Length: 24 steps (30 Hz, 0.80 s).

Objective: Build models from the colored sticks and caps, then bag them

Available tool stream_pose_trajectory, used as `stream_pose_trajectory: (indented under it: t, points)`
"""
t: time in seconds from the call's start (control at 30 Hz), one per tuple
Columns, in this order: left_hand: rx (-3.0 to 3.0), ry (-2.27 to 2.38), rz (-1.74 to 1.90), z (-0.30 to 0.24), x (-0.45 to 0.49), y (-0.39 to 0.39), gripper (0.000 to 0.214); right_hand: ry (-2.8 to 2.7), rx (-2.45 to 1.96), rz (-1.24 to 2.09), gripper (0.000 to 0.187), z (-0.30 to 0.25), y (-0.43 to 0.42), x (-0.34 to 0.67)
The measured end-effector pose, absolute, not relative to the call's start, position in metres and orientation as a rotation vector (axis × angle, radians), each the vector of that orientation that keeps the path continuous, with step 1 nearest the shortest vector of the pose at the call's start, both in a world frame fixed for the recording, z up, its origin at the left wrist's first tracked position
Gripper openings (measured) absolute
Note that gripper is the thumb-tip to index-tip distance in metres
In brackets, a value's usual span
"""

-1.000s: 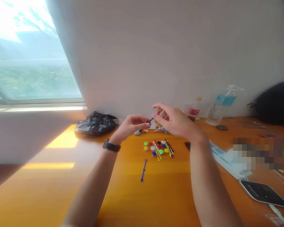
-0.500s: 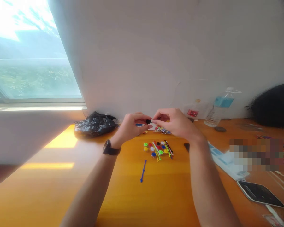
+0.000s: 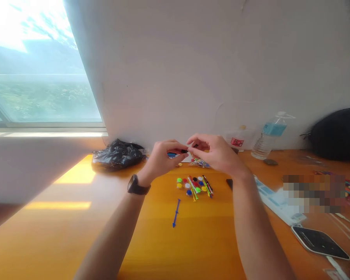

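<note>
Above the table, my left hand (image 3: 165, 156) pinches a small black plastic disc (image 3: 184, 151) between thumb and fingertips. My right hand (image 3: 211, 151) meets it there, its fingers closed around a thin black stick (image 3: 195, 146) that is mostly hidden. Below both hands lie several coloured plastic discs (image 3: 189, 192) in green, red, yellow, white, blue and black. Among them is a bunch of thin coloured sticks (image 3: 194, 190). One blue stick (image 3: 176, 213) with an arrow-like end lies by itself closer to me.
A black plastic bag (image 3: 118, 154) sits at the back left below the window. Small bagged pieces (image 3: 200, 163) lie behind the discs. On the right are a clear bottle (image 3: 268, 138), a blue-white packet (image 3: 275, 198), a phone-like device (image 3: 321, 242) with a cable, and a black bag (image 3: 338, 136).
The black disc has turned and is now more covered by the fingers of my left hand. My right fingertips have shifted slightly against it. The pieces on the table stay put.
</note>
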<state>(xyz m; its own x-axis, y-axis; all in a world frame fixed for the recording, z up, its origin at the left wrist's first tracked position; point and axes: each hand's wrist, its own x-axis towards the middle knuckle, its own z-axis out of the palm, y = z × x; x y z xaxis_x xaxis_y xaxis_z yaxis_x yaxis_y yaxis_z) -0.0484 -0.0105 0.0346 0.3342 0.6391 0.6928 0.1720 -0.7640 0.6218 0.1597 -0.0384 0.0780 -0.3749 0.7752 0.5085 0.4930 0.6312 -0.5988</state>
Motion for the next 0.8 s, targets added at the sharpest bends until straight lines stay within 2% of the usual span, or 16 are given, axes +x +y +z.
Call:
stream_pose_trajectory:
  t: [0.27,0.4,0.5,0.67,0.73,0.8]
  points:
    - [2.039,0.703,1.454,0.033,-0.048,-0.01,0.015,-2.052,-0.939,0.472,0.022,0.076,-0.038,0.156]
    - [1.829,0.648,1.387,0.032,-0.051,-0.005,0.03,-2.002,-0.87,0.481,0.027,0.072,-0.031,0.153]
    - [1.562,0.527,1.281,0.029,-0.058,0.002,0.035,-1.947,-0.754,0.589,0.03,0.067,-0.019,0.153]
    - [1.271,0.364,1.156,0.019,-0.066,0.016,0.029,-1.918,-0.62,0.741,0.027,0.055,0.0,0.151]
    - [1.223,0.343,1.187,0.015,-0.067,0.021,0.028,-1.919,-0.652,0.62,0.029,0.054,0.002,0.149]
    - [1.185,0.362,1.231,0.012,-0.068,0.027,0.027,-1.869,-0.73,0.359,0.037,0.055,0.0,0.147]
